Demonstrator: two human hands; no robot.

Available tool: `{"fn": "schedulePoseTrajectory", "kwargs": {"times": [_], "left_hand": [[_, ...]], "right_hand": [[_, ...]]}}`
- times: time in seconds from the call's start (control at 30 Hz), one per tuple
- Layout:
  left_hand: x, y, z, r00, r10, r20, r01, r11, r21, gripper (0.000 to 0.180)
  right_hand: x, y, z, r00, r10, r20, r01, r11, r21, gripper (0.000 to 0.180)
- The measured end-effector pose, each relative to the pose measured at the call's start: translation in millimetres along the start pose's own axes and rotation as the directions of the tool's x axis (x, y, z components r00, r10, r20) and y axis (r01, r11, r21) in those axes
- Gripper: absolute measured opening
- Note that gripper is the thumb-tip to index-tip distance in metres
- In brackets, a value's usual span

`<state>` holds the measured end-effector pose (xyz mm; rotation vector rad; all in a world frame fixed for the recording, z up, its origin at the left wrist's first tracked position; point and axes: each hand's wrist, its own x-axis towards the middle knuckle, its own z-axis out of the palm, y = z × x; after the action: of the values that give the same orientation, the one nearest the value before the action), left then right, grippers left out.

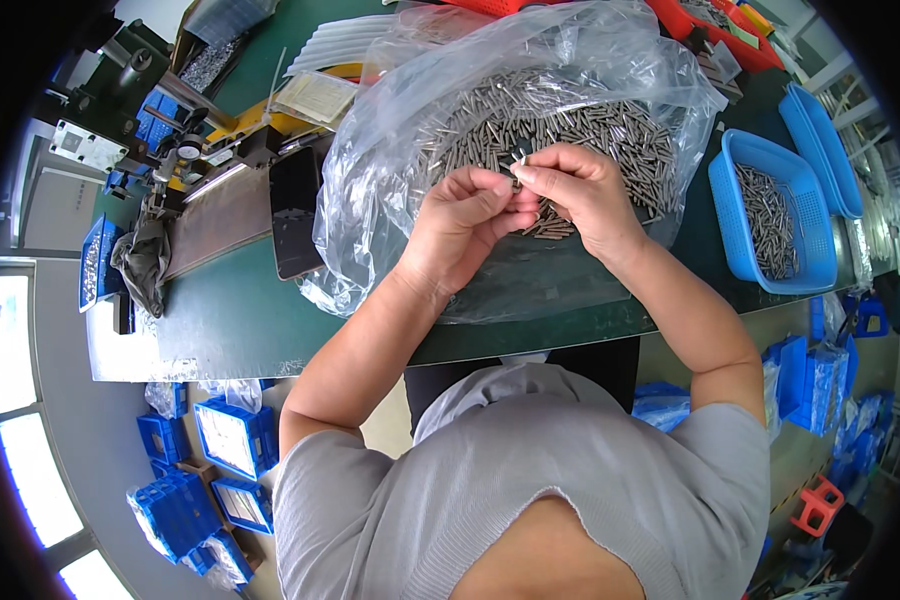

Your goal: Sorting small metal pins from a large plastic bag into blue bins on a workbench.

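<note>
Gray cloth from the person's shirt (pixel 590 470) is closest, filling the bottom middle of the head view. Two bare arms reach up from it over the green table (pixel 240 345). The left hand (pixel 457 228) and the right hand (pixel 592 198) come together in the middle, with their fingertips meeting. Each grip is pinched closed on one small piece (pixel 517 184). It sits between the fingertips, too tiny and too hidden to tell what it is.

Right behind the hands is a big heap of metal pins (pixel 580 120). The heap lies on a big, crumpled clear bag (pixel 365 200), which spreads around it.

To the right, a blue basket (pixel 813 228) holds more pins. Another blue basket (pixel 818 130) is just behind it. A red tray (pixel 760 55) is at the far right corner of the table.

On the left, a flat black thing (pixel 295 215) lies beside the bag, and a clear box (pixel 315 98) is farther back. A dark rag (pixel 145 265) lies near the left end. Down on the floor are blue boxes (pixel 175 510) on the left and a red stool (pixel 818 507) on the right.
</note>
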<state>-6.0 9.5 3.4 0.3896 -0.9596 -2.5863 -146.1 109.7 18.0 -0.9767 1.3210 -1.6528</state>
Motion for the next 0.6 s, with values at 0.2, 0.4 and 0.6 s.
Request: {"fn": "schedulePoseTrajectory", "kwargs": {"times": [0.2, 0.4, 0.6], "left_hand": [[-0.9, 2.2, 4.0, 0.999, 0.027, -0.025, -0.026, 0.999, 0.030, 0.006], [-1.8, 2.2, 6.3, 0.999, 0.037, -0.029, -0.036, 0.999, 0.037, 0.005], [-1.0, 2.6, 4.8, 0.995, 0.081, -0.052, -0.078, 0.995, 0.058, 0.005]], "right_hand": [[-0.4, -0.3, 2.0, 0.999, -0.033, -0.010, 0.033, 0.999, -0.019, 0.010], [-1.2, 0.5, 4.5, 0.999, -0.035, -0.012, 0.035, 0.999, 0.012, 0.009], [1.2, 4.3, -2.7, 0.998, -0.063, 0.022, 0.065, 0.993, -0.095, 0.009]]}}
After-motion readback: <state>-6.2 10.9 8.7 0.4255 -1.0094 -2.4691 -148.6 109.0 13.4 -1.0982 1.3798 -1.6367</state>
